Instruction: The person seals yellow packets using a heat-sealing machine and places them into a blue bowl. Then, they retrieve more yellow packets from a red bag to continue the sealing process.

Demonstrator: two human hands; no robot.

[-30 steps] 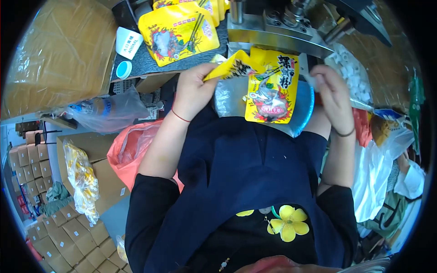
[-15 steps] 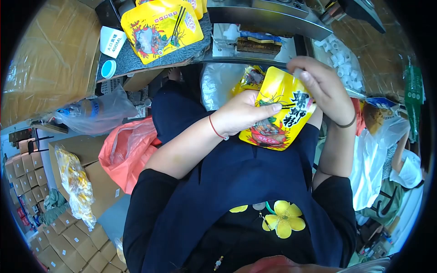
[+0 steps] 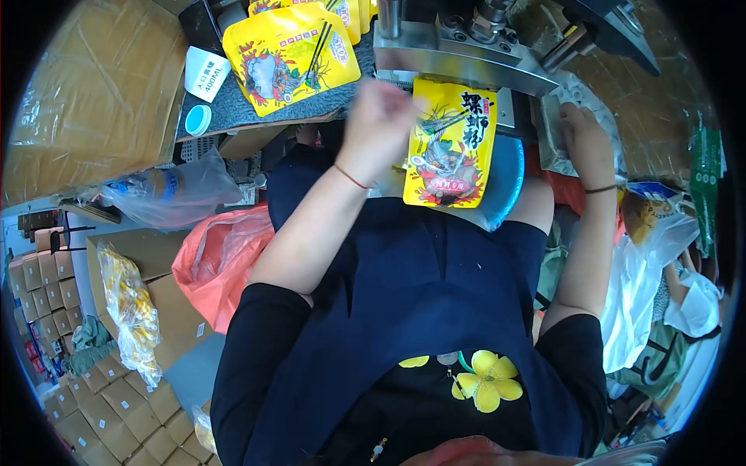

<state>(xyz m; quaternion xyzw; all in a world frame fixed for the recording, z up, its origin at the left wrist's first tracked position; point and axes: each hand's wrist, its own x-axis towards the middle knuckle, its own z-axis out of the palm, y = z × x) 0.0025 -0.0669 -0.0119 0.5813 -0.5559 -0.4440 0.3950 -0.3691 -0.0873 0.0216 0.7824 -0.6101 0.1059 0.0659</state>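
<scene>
A yellow printed food pouch (image 3: pixel 451 147) is upright at the metal press, its top edge by the lower bar (image 3: pixel 466 68). Beside the pouch's upper left is my left hand (image 3: pixel 379 124), smeared by motion, so its fingers cannot be made out. My right hand (image 3: pixel 587 147) reaches into a tray (image 3: pixel 553 155) of small white plastic pieces (image 3: pixel 579 95) at the right. Its fingers are bent and pressed together; whatever they hold is hidden. A blue-tinted plastic bag (image 3: pixel 507 182) lies behind the pouch, over my lap.
More yellow pouches (image 3: pixel 291 58) lie on the grey mat (image 3: pixel 233 116) at upper left, near a white label card (image 3: pixel 206 74) and a turquoise-topped cap (image 3: pixel 198 119). A red plastic bag (image 3: pixel 221 260) hangs at left. Cardboard boxes (image 3: pixel 78 101) flank both sides.
The pouch has gone from my left hand to the press and stands straighter. My left hand has moved up and left of it; my right hand has gone right into the tray.
</scene>
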